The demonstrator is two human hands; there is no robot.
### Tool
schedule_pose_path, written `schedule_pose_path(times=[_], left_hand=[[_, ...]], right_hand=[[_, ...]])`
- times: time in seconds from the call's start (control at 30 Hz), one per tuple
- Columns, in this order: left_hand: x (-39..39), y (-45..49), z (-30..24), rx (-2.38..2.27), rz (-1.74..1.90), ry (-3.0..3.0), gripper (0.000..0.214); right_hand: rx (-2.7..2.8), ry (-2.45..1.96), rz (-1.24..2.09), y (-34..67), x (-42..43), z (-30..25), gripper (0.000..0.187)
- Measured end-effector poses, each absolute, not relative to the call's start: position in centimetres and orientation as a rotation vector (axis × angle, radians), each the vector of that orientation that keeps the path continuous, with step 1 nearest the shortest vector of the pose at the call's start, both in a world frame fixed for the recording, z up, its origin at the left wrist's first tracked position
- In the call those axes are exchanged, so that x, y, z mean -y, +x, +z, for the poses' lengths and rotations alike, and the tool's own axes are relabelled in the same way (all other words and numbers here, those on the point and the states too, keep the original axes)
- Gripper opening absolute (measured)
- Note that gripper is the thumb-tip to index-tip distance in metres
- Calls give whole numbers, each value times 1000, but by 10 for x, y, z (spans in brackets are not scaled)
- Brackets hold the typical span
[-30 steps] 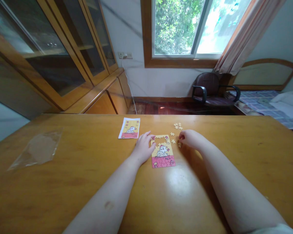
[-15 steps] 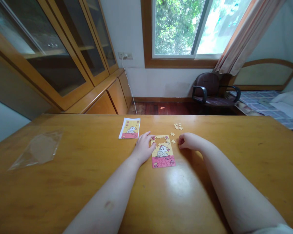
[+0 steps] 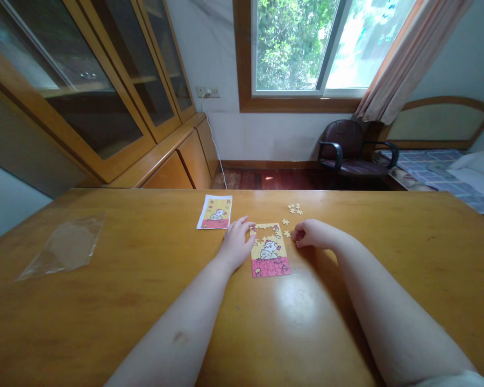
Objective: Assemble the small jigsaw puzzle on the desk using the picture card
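Observation:
A small jigsaw puzzle [image 3: 270,258] with a yellow and pink cartoon picture lies on the wooden table [image 3: 145,301]. Its top part has gaps. My left hand [image 3: 237,240] rests flat at the puzzle's left edge, fingers stretched out. My right hand [image 3: 311,234] sits just right of the puzzle with its fingers curled in a pinch on the table; what they hold is too small to see. Loose puzzle pieces [image 3: 293,208] lie scattered beyond the right hand.
A printed reference card [image 3: 215,212] with the same picture lies left of the puzzle. A clear plastic bag [image 3: 64,246] lies at the table's far left. Behind the table are glass-door cabinets [image 3: 105,91], a dark office chair [image 3: 349,148] and a window [image 3: 318,45].
My right hand has drawn slightly toward the puzzle, over a loose piece, and curled tighter. My left hand has stayed in place.

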State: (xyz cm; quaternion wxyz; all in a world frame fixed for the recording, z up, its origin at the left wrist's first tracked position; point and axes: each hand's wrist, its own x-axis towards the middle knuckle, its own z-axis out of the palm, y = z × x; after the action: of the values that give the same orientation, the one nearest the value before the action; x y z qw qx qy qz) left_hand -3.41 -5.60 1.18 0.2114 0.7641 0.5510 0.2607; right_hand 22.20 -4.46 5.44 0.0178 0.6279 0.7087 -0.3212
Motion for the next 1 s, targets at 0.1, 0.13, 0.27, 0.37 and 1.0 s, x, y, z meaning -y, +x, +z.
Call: schedule_pose_path(times=[0.1,0.13,0.27,0.37,1.0], left_hand=[[55,-34,10,-1550,731,2113,29],[55,-34,10,-1554,728,2109,29],[55,-34,10,-1556,724,2097,29],[56,-35,11,-1555,728,2103,28],[55,-34,9,-1564,706,2169,28]], right_hand=[[-2204,1971,-1073,223,44,56,17],[-2221,1995,-1098,222,44,56,17],[-2299,2065,-1350,208,46,49,13],[-2333,2096,-1537,194,46,34,15],[-2598,2041,-925,173,55,32,8]])
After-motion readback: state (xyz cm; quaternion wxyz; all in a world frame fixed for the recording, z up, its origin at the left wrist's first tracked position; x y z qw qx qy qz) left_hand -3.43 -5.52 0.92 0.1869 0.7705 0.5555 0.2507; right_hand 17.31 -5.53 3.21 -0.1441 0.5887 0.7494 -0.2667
